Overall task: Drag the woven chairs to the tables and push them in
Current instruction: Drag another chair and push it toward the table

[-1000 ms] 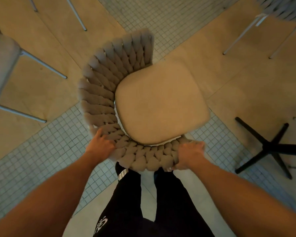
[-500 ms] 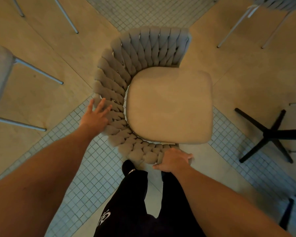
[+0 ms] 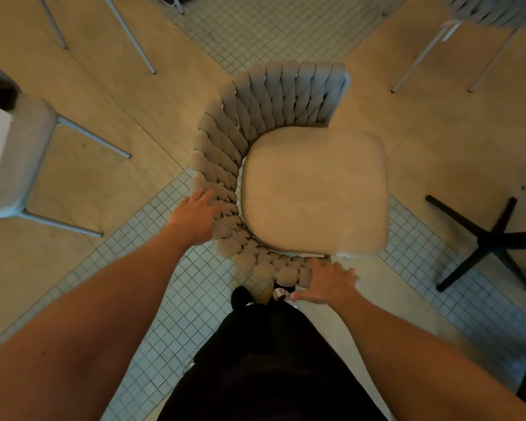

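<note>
Tiled floor, both hands on woven chair back

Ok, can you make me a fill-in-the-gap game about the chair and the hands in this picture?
1. The grey woven chair has a beige seat ____.
2. The left hand touches the chair's woven ____.
3. The black cross-shaped table base stands to the ____ of the chair.
4. The right hand rests on the woven end nearest the person's ____.

Missing words: cushion; back; right; legs
</note>
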